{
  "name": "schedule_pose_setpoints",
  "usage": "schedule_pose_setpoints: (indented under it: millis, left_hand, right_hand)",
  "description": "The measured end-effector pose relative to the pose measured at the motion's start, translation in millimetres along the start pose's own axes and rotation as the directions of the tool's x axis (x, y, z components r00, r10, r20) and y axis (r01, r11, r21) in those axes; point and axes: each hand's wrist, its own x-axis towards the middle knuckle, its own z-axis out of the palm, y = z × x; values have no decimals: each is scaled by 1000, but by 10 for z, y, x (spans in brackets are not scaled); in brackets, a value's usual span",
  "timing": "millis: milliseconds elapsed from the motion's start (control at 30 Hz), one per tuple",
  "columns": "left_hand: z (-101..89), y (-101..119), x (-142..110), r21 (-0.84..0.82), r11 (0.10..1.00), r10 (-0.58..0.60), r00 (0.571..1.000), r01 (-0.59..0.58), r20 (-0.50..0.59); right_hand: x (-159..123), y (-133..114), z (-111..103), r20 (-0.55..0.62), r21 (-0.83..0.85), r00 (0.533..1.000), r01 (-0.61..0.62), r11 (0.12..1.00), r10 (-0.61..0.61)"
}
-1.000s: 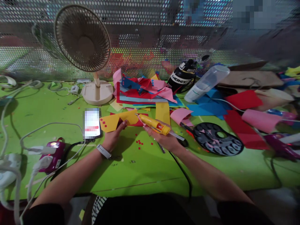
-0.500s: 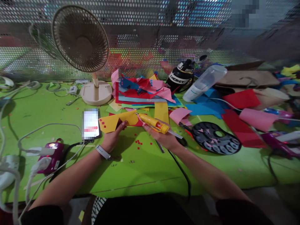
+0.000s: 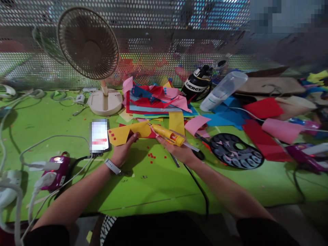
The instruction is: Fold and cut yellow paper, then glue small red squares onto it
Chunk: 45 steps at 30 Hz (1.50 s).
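Note:
My left hand (image 3: 125, 147) is closed on a folded yellow paper strip (image 3: 119, 134), which carries a few small red squares at its left end. In my right hand (image 3: 180, 152) is a yellow hot glue gun (image 3: 167, 134) with a clear glue stick (image 3: 192, 146) poking out of its back. The gun's nozzle points left and meets the right part of the strip, though whether it touches is too small to tell. Several tiny red paper squares (image 3: 151, 156) lie on the green table just below. A thin metal tool (image 3: 175, 160) shows partly under my right hand.
A phone (image 3: 99, 136) lies left of my hand, with a fan (image 3: 105, 100) behind it. Coloured paper (image 3: 156, 108) is piled at the back near a black bottle (image 3: 196, 83) and a clear bottle (image 3: 222, 92). A black palette (image 3: 237, 150) sits right; power strips (image 3: 56, 172) and cables lie left.

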Motion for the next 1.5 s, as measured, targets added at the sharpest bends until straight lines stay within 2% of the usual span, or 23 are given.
schedule_pose_setpoints:
  millis: [233, 567, 900, 1133, 1333, 1500]
  left_hand:
    - [-8, -3, 9, 30, 999, 19, 1000, -19, 17]
    - [-13, -43, 10, -20, 1000, 8, 1000, -8, -12]
    - [-11, -63, 26, -32, 999, 2, 999, -3, -41]
    - [-15, -80, 40, -128, 992, -18, 999, 13, -39]
    - [-19, -84, 38, -53, 999, 6, 999, -8, -38]
    - [-19, -62, 34, -76, 997, -8, 1000, 6, -29]
  right_hand:
    - [-17, -37, 1, 22, 1, 1000, 6, 1000, -6]
    - [8, 31, -4, 16, 11, 1000, -1, 1000, 1]
    - [-33, -51, 1, 52, 31, 998, -30, 999, 28]
    - [-55, -46, 7, 50, 30, 999, -11, 1000, 9]
    - [-47, -2, 7, 54, 23, 998, -13, 1000, 12]
    - [-50, -18, 13, 52, 27, 999, -10, 1000, 9]
